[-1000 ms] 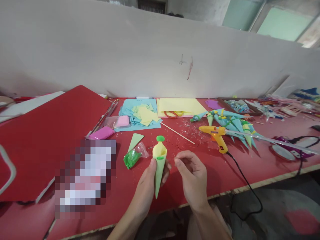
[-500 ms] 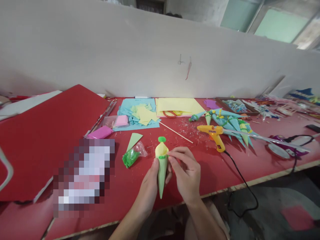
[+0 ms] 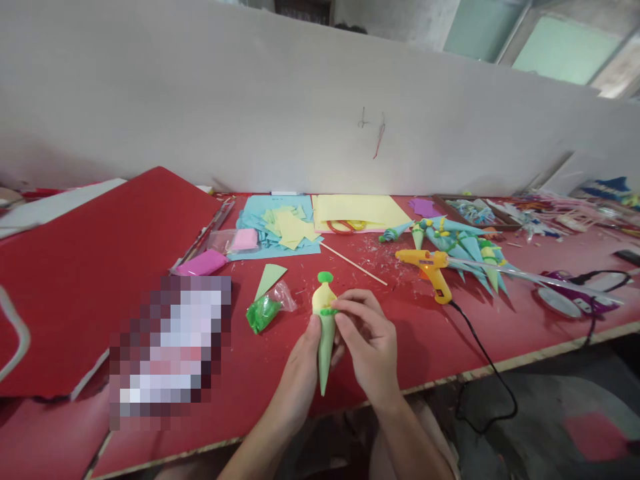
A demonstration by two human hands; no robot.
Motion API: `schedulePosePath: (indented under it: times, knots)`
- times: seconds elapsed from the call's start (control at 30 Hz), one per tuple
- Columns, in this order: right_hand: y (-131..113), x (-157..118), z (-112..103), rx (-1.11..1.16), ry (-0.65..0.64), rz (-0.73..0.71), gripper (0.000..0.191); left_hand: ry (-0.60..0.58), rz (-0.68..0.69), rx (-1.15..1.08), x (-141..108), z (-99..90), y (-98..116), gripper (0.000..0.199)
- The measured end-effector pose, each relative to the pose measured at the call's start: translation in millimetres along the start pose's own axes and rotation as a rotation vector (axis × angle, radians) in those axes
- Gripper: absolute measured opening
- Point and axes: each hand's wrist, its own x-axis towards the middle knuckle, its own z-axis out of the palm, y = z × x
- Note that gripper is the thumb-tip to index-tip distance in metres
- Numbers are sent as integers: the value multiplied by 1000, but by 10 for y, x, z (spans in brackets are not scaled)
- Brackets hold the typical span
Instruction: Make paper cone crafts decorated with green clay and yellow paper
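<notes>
A pale green paper cone (image 3: 325,347) points down, with a yellow top (image 3: 324,295), a green band round its rim and a green blob (image 3: 325,277) above. My left hand (image 3: 301,357) holds the cone from the left, its thumb along the side and some fingers behind. At the rim's right side my right hand (image 3: 369,337) has its thumb and index finger close together; anything between them is too small to make out. To the left lie a clear bag of green clay (image 3: 263,313) and a light green paper piece (image 3: 271,280).
A yellow glue gun (image 3: 434,272) with a black cord lies to the right, before several finished cones (image 3: 463,243). Paper cutouts (image 3: 293,227), a thin stick (image 3: 355,265) and pink clay packs (image 3: 204,264) lie behind. A large red board (image 3: 100,280) covers the left.
My right index fingertip has shifted slightly left over the yellow top at the rim. My left hand keeps its hold on the cone.
</notes>
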Motion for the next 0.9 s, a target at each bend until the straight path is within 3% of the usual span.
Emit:
schedulePosePath:
  times: [0.23, 0.4, 0.53, 0.63, 0.8, 0.9]
  knots:
    - [-1, 4, -2, 87, 14, 77, 11, -61, 10, 75, 2, -13, 9, 54]
    - [59, 1, -6, 220, -45, 133, 9, -114, 7, 32, -10, -25, -1, 50]
    - [117, -7, -11, 314, -15, 98, 12, -173, 64, 131, -3, -55, 43, 48]
    - [127, 10, -31, 347, 92, 84, 15, -68, 180, 526, 46, -122, 83, 44]
    - [129, 54, -79, 446, 221, 131, 13, 192, 277, 1568, 124, -196, 11, 24]
    - [136, 63, -89, 453, 238, 153, 12, 259, 401, 1783, 115, -194, -65, 29]
